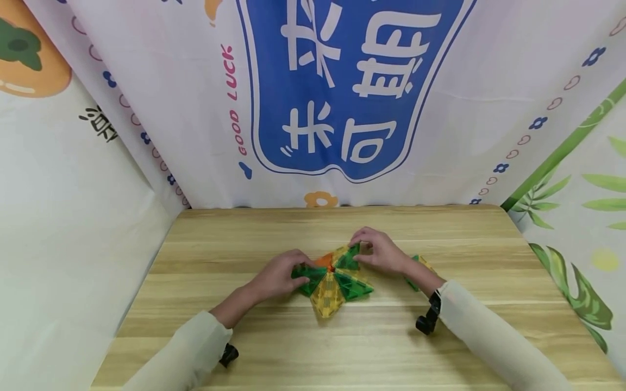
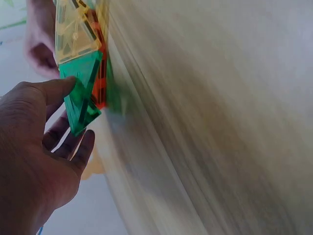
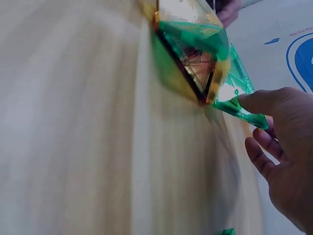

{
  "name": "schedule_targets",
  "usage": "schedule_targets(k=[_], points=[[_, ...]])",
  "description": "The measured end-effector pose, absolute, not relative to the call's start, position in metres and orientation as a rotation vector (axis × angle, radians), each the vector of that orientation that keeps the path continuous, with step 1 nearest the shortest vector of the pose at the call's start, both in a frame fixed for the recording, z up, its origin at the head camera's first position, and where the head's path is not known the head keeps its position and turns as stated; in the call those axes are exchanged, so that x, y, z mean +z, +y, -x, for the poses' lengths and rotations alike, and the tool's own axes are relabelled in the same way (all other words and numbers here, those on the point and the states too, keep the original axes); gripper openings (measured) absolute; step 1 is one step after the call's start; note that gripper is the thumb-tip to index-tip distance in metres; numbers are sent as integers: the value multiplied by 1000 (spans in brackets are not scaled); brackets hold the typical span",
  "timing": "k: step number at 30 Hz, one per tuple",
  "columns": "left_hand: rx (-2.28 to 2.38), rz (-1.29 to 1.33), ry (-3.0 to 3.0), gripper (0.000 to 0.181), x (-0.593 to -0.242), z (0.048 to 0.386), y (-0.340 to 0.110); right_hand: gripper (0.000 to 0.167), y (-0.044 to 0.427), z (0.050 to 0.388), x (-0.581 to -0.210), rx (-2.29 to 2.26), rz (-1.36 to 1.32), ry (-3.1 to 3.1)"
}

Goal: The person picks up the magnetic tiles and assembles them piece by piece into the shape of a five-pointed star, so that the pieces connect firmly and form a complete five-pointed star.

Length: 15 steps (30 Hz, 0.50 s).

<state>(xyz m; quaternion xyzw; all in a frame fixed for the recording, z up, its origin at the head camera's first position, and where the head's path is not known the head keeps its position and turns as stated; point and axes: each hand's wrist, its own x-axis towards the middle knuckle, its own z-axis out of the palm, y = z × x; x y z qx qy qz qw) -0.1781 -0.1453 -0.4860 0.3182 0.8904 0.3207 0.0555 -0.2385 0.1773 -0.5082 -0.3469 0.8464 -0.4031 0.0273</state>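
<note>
Translucent magnetic tiles, joined into a star-like figure, stand raised near the middle of the table. A yellow tile [image 1: 326, 300] points toward me, and an orange tile [image 1: 324, 261] shows at the back. On the figure's left side, my left hand [image 1: 280, 276] pinches a green tile [image 2: 80, 83], thumb on its near face and fingers behind. Across from it, my right hand [image 1: 383, 253] pinches the green tile [image 3: 234, 95] at the upper right. Between the hands, another green tile [image 1: 353, 288] spreads to the front right, touched by neither.
A separate green and yellow tile piece [image 1: 413, 279] lies to the right, partly hidden under my right forearm. The wooden table [image 1: 352, 353] ends at a printed cloth [image 1: 215, 179] behind, with more cloth on both sides. A black wrist camera [image 1: 426, 324] hangs below my right sleeve.
</note>
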Motion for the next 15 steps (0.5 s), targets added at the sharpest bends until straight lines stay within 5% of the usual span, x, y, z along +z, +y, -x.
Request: schedule_targets(k=[15], points=[[1070,-952,2694,32,-476,193,-135,35,197,215,-507,-1346,915,2725]])
